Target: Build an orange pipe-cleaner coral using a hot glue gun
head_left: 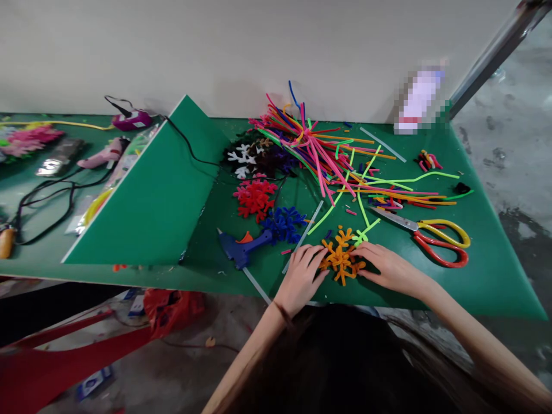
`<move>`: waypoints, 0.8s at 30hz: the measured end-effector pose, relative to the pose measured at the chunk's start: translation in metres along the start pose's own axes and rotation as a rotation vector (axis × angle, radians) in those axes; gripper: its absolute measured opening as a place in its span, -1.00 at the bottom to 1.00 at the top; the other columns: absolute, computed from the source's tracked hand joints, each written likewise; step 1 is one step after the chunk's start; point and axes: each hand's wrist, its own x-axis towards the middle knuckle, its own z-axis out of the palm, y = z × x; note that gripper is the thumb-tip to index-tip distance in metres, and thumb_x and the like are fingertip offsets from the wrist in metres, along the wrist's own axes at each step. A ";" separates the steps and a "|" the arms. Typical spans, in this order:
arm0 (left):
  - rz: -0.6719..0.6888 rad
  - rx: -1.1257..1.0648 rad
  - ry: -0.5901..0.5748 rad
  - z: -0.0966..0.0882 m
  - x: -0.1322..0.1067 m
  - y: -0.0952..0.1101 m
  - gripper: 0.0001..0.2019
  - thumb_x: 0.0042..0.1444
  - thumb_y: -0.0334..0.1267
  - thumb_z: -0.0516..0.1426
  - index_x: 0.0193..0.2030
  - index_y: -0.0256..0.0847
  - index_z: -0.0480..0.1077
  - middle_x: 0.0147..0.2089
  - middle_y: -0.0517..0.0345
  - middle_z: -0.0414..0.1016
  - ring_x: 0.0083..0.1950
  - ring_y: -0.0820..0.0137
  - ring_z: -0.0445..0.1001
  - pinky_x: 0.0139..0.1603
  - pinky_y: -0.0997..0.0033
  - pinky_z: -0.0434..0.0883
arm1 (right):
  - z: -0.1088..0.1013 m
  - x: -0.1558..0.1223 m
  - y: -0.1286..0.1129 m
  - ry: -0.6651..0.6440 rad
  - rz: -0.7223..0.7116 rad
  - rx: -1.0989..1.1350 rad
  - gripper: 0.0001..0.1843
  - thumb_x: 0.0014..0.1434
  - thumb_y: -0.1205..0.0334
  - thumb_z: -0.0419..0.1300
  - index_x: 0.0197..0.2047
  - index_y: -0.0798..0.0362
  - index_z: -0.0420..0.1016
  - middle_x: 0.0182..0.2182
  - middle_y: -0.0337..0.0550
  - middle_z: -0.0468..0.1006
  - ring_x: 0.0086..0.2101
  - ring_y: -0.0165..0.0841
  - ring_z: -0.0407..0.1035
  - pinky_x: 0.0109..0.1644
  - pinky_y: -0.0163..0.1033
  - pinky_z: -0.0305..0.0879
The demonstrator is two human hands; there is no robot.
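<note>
Orange pipe-cleaner snowflake shapes point(342, 259) lie bunched on the green table between my hands. My left hand point(302, 275) has its fingers bent round the left edge of the bunch. From the right, my right hand point(382, 264) pinches its edge with thumb and fingers; the fingertips are partly hidden. Just above the right fingers is a small light-green pipe-cleaner piece point(361, 236). A blue glue gun point(244, 248) rests left of my left hand, with a clear glue stick in it. Scissors point(431, 233) with yellow and red handles lie right of my right hand.
Loose pipe cleaners point(310, 144) are heaped at the back. Blue point(284, 224), red point(254, 201) and white point(242, 160) branching shapes sit left of centre. A green upright board point(146, 201) divides the table; beyond it lies a pink glue gun point(103, 153). A blurred upright object point(420, 100) leans on the wall.
</note>
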 end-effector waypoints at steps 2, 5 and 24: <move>0.021 -0.038 -0.007 -0.003 0.001 -0.006 -0.62 0.26 -0.30 0.11 0.21 -0.23 0.30 0.13 -0.06 0.44 0.18 0.13 0.26 0.19 0.00 0.32 | 0.000 0.000 -0.003 0.006 -0.008 -0.041 -0.62 0.25 0.34 0.14 0.14 0.08 0.31 0.02 0.03 0.45 -0.04 -0.15 0.41 0.00 0.03 0.40; 0.042 -0.101 -0.002 -0.005 0.003 -0.012 -0.65 0.26 -0.31 0.11 0.18 -0.18 0.32 0.11 -0.02 0.46 0.17 0.16 0.26 0.18 -0.01 0.32 | -0.001 0.001 -0.004 0.006 -0.011 -0.087 -0.63 0.25 0.40 0.11 0.12 0.08 0.32 0.00 0.03 0.45 -0.09 -0.16 0.42 -0.05 0.02 0.42; -0.041 0.000 0.086 0.000 -0.012 0.006 -0.64 0.29 -0.30 0.05 0.22 -0.18 0.28 0.16 -0.08 0.44 0.18 0.12 0.32 0.14 0.01 0.34 | 0.057 -0.027 -0.028 0.434 0.096 -0.171 -0.77 0.33 0.37 0.04 0.02 0.14 0.40 -0.12 0.10 0.48 -0.18 -0.16 0.36 -0.16 -0.02 0.37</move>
